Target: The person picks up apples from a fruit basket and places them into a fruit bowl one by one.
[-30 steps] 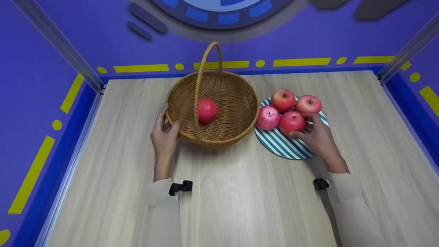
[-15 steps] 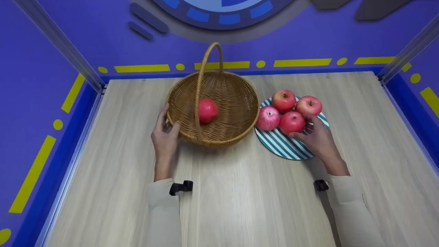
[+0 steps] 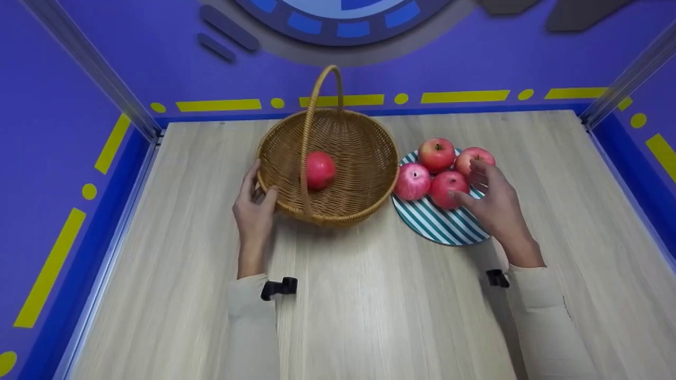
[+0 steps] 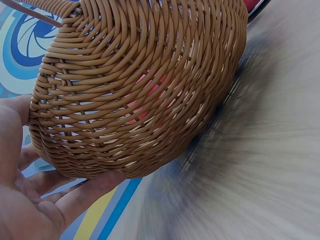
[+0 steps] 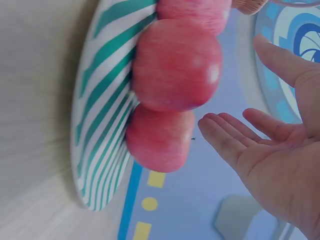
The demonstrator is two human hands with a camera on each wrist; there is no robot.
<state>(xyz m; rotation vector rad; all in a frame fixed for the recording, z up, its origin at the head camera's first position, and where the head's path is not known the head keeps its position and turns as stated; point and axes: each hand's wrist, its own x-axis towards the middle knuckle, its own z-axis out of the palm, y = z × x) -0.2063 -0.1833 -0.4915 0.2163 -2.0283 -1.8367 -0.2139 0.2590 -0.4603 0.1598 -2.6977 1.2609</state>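
A wicker basket (image 3: 364, 163) with an arched handle stands at the back, holding one red apple (image 3: 320, 170). My left hand (image 3: 254, 216) grips its left side near the rim. In the left wrist view, thumb and fingers lie against the weave (image 4: 140, 90), through which red shows. To the right, a green-and-white striped round plate (image 3: 443, 224) bears several apples. My right hand (image 3: 496, 203) hovers over the plate's right side, fingers spread, next to the front apple (image 3: 449, 189) and the back-right apple (image 3: 475, 160). The right wrist view shows a gap between the hand (image 5: 280, 150) and the apples.
A pinkish apple (image 3: 413, 181) sits at the plate's left, close to the basket; another apple (image 3: 437, 154) lies behind it. Blue walls (image 3: 185, 79) with yellow markings enclose the wooden table (image 3: 359, 295) at the back and sides.
My right hand has come off the front apple, lifting slightly up and right with its fingers spreading. The apple stays on the plate. The left hand and basket have not visibly moved.
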